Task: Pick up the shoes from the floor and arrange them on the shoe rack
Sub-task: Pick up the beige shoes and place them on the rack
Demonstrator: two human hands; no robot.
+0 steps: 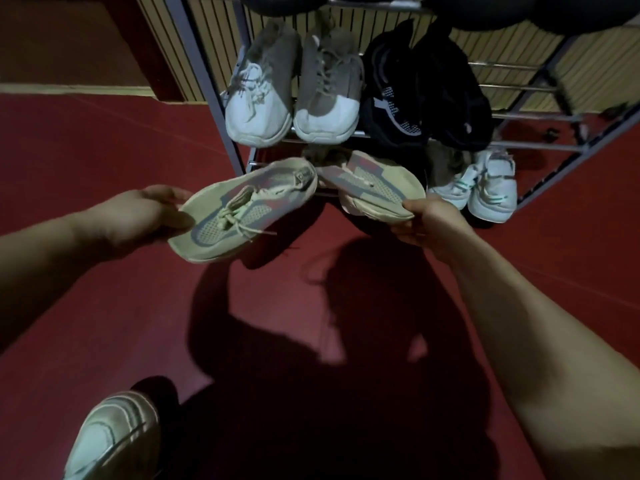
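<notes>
Person holds one beige sneaker in each hand in front of the shoe rack (pixel 207 81).

The left hand (pixel 149 216) grips the first beige sneaker (pixel 242 216) near its toe, the thumb on top and the fingers curled below. The right hand (pixel 429 220) holds the second beige sneaker (pixel 377 185) by the sole edge with its fingers curled round it. Both shoes are in the air above the red floor (pixel 104 150), near the lowest shelf, where a white pair (pixel 485 188) stands. One shelf higher are a grey-white pair (pixel 294 98) and a black pair (pixel 426 95). A pale sneaker (pixel 110 438) is on the floor at the lower left.
</notes>
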